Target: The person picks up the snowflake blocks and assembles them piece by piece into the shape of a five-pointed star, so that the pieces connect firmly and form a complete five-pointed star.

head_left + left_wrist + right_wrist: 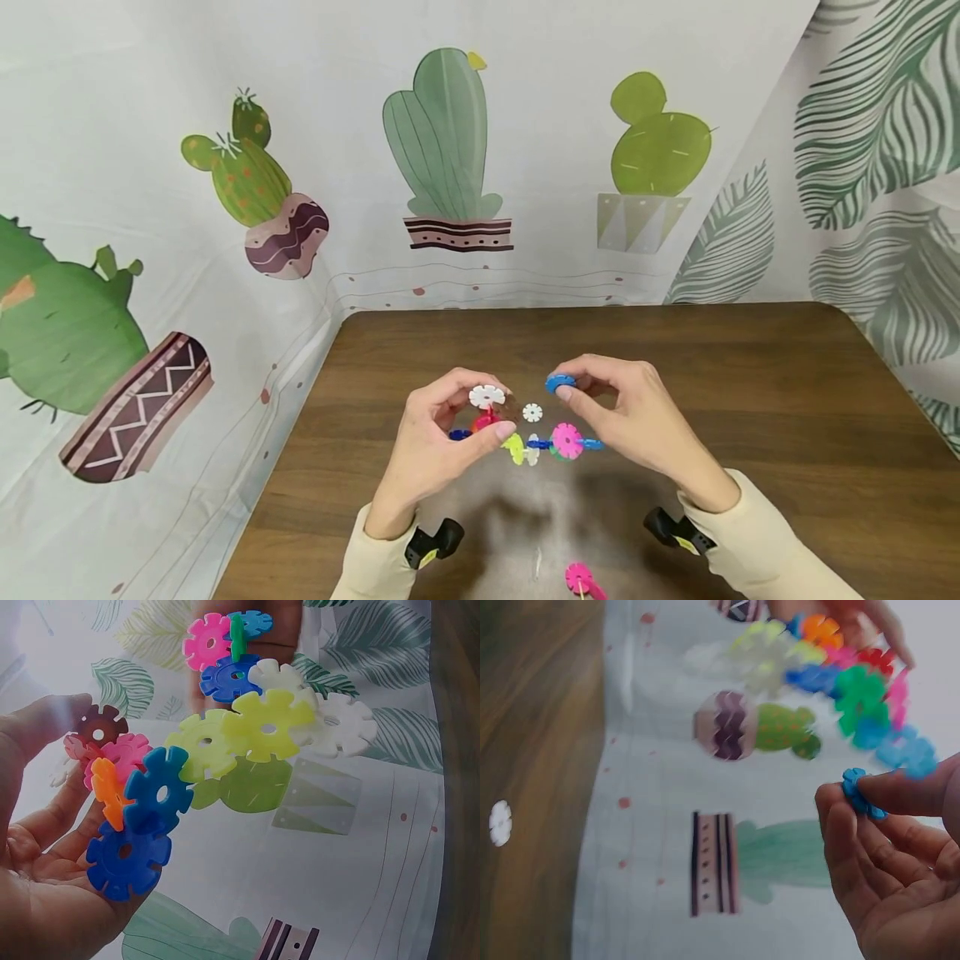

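My left hand grips one end of a chain of interlocking plastic snowflake discs, including a pink disc. In the left wrist view, thumb and fingers surround brown, pink, orange and blue discs; yellow-green discs and white discs extend beyond. The chain hangs above the table, its far end near my right hand. Between thumb and fingertips, that hand pinches a separate blue disc, apart from the chain.
A loose white disc lies on the brown wooden table beyond the chain. At the near edge of view are joined pink pieces. A cactus-printed cloth stands behind the table and along its left side.
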The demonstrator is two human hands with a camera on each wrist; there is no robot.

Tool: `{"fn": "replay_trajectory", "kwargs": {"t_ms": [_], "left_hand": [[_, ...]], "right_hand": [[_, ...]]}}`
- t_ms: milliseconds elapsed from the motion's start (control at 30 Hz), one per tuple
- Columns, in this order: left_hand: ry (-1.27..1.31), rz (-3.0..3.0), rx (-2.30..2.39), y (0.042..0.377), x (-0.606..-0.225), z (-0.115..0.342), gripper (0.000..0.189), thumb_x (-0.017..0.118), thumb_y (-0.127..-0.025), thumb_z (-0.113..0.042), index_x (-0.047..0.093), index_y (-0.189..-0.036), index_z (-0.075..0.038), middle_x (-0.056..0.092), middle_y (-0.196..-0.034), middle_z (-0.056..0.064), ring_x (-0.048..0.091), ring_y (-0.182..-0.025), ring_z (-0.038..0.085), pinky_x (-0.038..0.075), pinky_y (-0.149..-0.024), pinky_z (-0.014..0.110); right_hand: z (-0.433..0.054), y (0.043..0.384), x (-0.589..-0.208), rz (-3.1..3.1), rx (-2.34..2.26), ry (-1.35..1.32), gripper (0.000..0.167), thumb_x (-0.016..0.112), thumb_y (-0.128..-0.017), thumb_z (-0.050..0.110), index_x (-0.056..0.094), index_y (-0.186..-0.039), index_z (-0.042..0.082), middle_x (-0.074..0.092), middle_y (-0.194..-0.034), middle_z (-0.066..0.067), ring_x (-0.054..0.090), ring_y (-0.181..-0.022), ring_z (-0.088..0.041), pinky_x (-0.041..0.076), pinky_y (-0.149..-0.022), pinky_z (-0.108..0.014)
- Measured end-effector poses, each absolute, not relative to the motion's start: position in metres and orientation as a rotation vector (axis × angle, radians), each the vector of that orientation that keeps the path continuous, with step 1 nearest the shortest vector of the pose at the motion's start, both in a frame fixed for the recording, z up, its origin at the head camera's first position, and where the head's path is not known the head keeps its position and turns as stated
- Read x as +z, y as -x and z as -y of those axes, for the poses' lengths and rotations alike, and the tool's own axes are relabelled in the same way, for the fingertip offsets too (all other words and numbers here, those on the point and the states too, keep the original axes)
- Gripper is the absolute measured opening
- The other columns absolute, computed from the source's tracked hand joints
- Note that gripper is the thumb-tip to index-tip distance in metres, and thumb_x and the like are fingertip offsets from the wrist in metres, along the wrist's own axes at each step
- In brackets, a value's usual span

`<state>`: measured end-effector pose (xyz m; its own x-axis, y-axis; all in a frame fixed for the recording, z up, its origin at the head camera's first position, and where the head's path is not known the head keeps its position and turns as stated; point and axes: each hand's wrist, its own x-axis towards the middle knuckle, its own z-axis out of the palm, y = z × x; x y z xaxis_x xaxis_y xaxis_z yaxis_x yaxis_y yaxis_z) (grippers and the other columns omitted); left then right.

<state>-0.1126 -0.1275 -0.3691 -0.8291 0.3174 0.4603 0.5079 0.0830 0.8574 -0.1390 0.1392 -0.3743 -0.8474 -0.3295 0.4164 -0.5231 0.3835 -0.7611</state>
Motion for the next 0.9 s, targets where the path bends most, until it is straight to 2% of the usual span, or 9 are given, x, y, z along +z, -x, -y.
{"fn": "replay_trajectory", "kwargs": {"t_ms": [200,300,533,700,900], "left_hand": [[0.866,2.188,-1.847,0.112,-0.370,0.126,0.038,0.086,-0.086,0.001,0.072,-0.118,-0.013,0.080,-0.104,0.009,0.076,-0.090,0.015,0.063,-0.091,0.031],[0.862,2.189,-1.845,0.112,-0.370,0.126,0.038,0.086,-0.086,0.001,0.072,-0.118,-0.013,0.080,-0.104,0.009,0.075,-0.090,0.015,0.063,-0.090,0.032],[0.853,2.189,-1.838,0.111,-0.369,0.125,0.038,0.087,-0.086,0.001,0.072,-0.118,-0.013,0.080,-0.103,0.009,0.075,-0.091,0.015,0.063,-0.089,0.030],[0.835,2.179,-1.836,0.110,-0.369,0.124,0.038,0.087,-0.086,0.000,0.072,-0.118,-0.013,0.080,-0.103,0.009,0.075,-0.091,0.014,0.063,-0.088,0.028],[0.815,2.159,-1.859,0.109,-0.371,0.119,0.036,0.087,-0.086,0.000,0.073,-0.117,-0.012,0.080,-0.104,0.011,0.074,-0.091,0.012,0.063,-0.087,0.028]], "right_hand": [[-0.133,0.122,-0.360,2.390,1.500,-0.840,0.023,0.085,-0.093,0.012,0.078,-0.105,0.030,0.074,-0.081,0.016,0.070,-0.072,-0.004,0.056,-0.070,-0.024],[-0.130,0.118,-0.357,2.370,1.534,-0.873,0.024,0.086,-0.092,0.013,0.077,-0.106,0.031,0.074,-0.077,0.015,0.069,-0.070,-0.003,0.055,-0.069,-0.023],[-0.126,0.114,-0.354,2.360,1.550,-0.915,0.026,0.087,-0.090,0.013,0.077,-0.104,0.032,0.075,-0.079,0.021,0.070,-0.069,-0.002,0.053,-0.062,-0.024],[-0.123,0.114,-0.353,2.356,1.535,-0.932,0.029,0.088,-0.088,0.009,0.076,-0.103,0.031,0.077,-0.079,0.016,0.067,-0.065,0.000,0.052,-0.062,-0.023],[-0.122,0.113,-0.353,2.342,1.494,-0.928,0.022,0.087,-0.090,0.012,0.077,-0.101,0.029,0.079,-0.082,0.015,0.071,-0.074,0.002,0.051,-0.063,-0.023]]}}
